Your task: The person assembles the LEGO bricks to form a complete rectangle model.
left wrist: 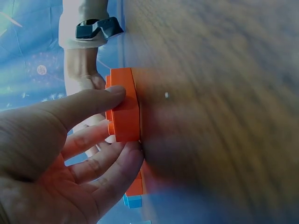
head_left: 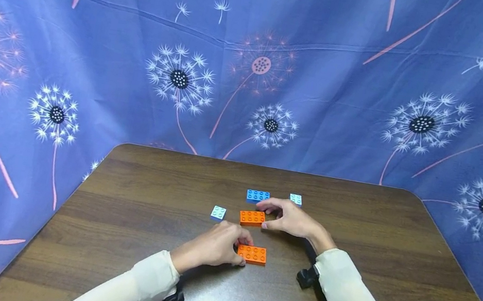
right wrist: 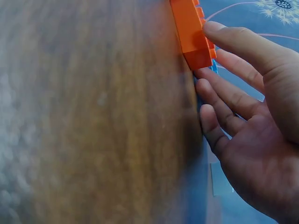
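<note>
Two orange toy building bricks lie studs up on the table, one behind the other. My left hand (head_left: 219, 245) pinches the left end of the nearer orange brick (head_left: 254, 255); in the left wrist view its thumb lies on the side of that brick (left wrist: 126, 109), with fingers behind. At the right end of the farther orange brick (head_left: 252, 218) is my right hand (head_left: 293, 219), thumb and fingers spread around the corner. In the right wrist view the thumb tip overlaps the stud edge of that brick (right wrist: 190, 35); firm contact cannot be made out.
A blue brick (head_left: 258, 196) lies behind the farther orange one. Small light-blue bricks lie left of it (head_left: 218, 212) and behind the right hand (head_left: 295, 199). The brown wooden table (head_left: 152, 184) ends at a blue dandelion-print cloth (head_left: 214, 84). Both wrists wear black devices (head_left: 307, 277).
</note>
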{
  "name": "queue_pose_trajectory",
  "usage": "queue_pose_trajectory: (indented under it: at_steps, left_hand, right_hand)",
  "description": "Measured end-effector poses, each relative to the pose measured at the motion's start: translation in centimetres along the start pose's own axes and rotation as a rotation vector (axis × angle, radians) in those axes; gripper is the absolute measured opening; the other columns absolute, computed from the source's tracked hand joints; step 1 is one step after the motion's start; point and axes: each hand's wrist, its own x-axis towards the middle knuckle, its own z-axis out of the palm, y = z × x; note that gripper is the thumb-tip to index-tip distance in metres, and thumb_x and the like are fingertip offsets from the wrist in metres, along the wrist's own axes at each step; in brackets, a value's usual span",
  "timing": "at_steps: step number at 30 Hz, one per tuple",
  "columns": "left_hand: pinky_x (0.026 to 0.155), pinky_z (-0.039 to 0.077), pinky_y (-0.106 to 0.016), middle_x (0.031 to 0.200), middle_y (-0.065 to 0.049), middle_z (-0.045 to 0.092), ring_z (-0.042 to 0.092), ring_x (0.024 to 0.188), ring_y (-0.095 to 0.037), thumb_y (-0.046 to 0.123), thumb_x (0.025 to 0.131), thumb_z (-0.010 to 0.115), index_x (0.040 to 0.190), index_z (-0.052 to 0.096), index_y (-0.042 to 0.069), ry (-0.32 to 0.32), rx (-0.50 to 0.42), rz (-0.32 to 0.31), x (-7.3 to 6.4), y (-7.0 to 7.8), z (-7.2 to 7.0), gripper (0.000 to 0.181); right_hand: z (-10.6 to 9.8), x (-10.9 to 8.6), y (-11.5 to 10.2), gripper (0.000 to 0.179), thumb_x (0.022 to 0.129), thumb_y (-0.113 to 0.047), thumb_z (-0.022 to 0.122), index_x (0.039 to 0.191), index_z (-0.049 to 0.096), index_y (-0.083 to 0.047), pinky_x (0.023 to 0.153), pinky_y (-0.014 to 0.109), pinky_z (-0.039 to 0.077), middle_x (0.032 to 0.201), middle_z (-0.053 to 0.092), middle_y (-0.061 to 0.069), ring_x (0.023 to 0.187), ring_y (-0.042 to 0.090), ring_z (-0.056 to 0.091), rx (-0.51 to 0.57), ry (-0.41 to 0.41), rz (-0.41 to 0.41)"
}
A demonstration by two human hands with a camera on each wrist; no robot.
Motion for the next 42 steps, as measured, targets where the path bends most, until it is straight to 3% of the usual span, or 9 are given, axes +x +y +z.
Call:
queue_pose_trajectory:
  at_steps: [6, 15, 24, 31, 37, 42]
  left_hand:
    - [0.079, 0.051, -0.022, 0.094, 0.004, 0.077, 0.067, 0.087, -0.008, 0.021, 0.076, 0.091, 0.106, 0.078, 0.018, -0.018, -0.02, -0.009, -0.2, -0.3, -0.4, 0.033]
    - [0.081, 0.053, -0.026, 0.097, 0.003, 0.076, 0.067, 0.09, -0.008, 0.021, 0.078, 0.09, 0.108, 0.077, 0.019, -0.007, -0.048, -0.065, -0.8, -0.9, -1.5, 0.033]
    - [0.081, 0.053, -0.027, 0.094, 0.003, 0.075, 0.067, 0.089, -0.01, 0.019, 0.078, 0.09, 0.107, 0.077, 0.019, 0.02, -0.063, -0.087, -1.3, -1.4, -2.4, 0.031]
    - [0.08, 0.054, -0.03, 0.094, 0.003, 0.076, 0.069, 0.089, -0.013, 0.017, 0.078, 0.089, 0.108, 0.077, 0.017, 0.028, -0.093, -0.115, -1.7, -1.8, -3.1, 0.032]
    - [0.077, 0.053, -0.03, 0.091, 0.002, 0.077, 0.07, 0.086, -0.013, 0.016, 0.079, 0.089, 0.108, 0.077, 0.016, 0.066, -0.074, -0.099, -1.9, -2.4, -3.6, 0.031]
    - [0.076, 0.052, -0.028, 0.092, 0.002, 0.076, 0.07, 0.086, -0.014, 0.017, 0.078, 0.089, 0.108, 0.077, 0.017, 0.092, -0.056, -0.078, -2.1, -2.8, -3.8, 0.032]
  right_hand:
    - [0.2, 0.2, -0.1, 0.05, 0.089, -0.022, 0.08, 0.136, 0.065, -0.01, 0.099, 0.045, 0.05, 0.133, 0.067, 0.009, 0.116, 0.027, 0.061, -0.023, -0.014, 0.006]
    - [0.5, 0.6, -0.4, 0.04, 0.09, -0.023, 0.08, 0.128, 0.07, -0.02, 0.099, 0.042, 0.05, 0.133, 0.066, 0.005, 0.113, 0.021, 0.061, -0.139, -0.004, 0.029]
    - [0.3, 0.3, -0.7, 0.037, 0.092, -0.02, 0.078, 0.128, 0.07, -0.02, 0.099, 0.045, 0.051, 0.132, 0.068, 0.004, 0.113, 0.021, 0.062, -0.144, 0.0, 0.041]
    - [0.1, -0.9, -0.7, 0.037, 0.092, -0.019, 0.077, 0.128, 0.07, -0.019, 0.094, 0.039, 0.051, 0.124, 0.07, 0.002, 0.109, 0.018, 0.062, -0.131, 0.027, 0.022]
    - [-0.4, -2.4, -1.0, 0.038, 0.092, -0.019, 0.077, 0.128, 0.068, -0.015, 0.089, 0.037, 0.054, 0.122, 0.07, 0.005, 0.107, 0.02, 0.062, -0.133, 0.049, -0.017]
    - [-0.8, -3.5, -1.8, 0.037, 0.093, -0.021, 0.077, 0.128, 0.068, -0.017, 0.096, 0.042, 0.053, 0.125, 0.071, 0.003, 0.113, 0.02, 0.064, -0.147, 0.064, -0.032]
